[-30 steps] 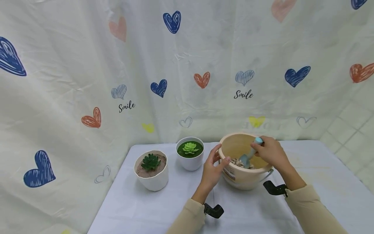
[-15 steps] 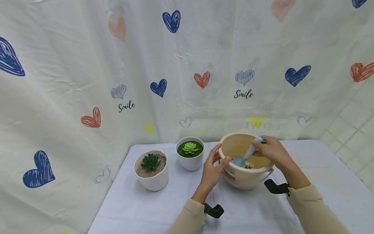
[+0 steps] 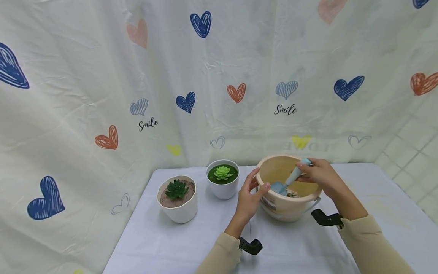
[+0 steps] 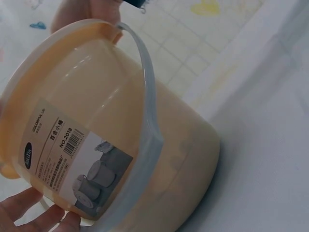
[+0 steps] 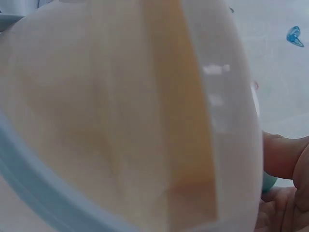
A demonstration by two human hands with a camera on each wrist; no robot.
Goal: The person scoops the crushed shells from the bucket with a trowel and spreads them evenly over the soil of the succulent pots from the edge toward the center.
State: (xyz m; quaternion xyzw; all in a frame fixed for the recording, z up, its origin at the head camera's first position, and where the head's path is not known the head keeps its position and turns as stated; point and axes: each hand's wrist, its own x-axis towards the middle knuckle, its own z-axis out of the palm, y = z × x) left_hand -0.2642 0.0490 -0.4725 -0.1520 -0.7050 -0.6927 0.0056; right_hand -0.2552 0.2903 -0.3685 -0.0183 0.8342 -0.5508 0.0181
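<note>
A cream plastic bucket (image 3: 284, 213) stands on the table, with small pale chips (image 3: 292, 194) lying at its bottom. My left hand (image 3: 248, 199) holds the bucket's left rim, the thumb at the front of the rim and the fingers round its outer side. In the left wrist view some of its fingers (image 4: 29, 212) show beside the printed label (image 4: 72, 157). My right hand (image 3: 321, 177) grips a light blue hand trowel (image 3: 294, 176) by its handle over the right rim. The trowel slants down left, its blade among the chips near the front left wall.
A white pot (image 3: 184, 215) with a dark green succulent stands at the left. Behind it is a smaller white pot (image 3: 222, 192) with a bright green succulent. The bucket's grey-blue bail handle (image 4: 150, 130) hangs down outside. A heart-printed curtain (image 3: 212, 68) backs the table.
The trowel's blade has slid left through the chips toward the bucket's left wall, and its handle leans further right. My right hand has shifted slightly right; my left hand keeps its place.
</note>
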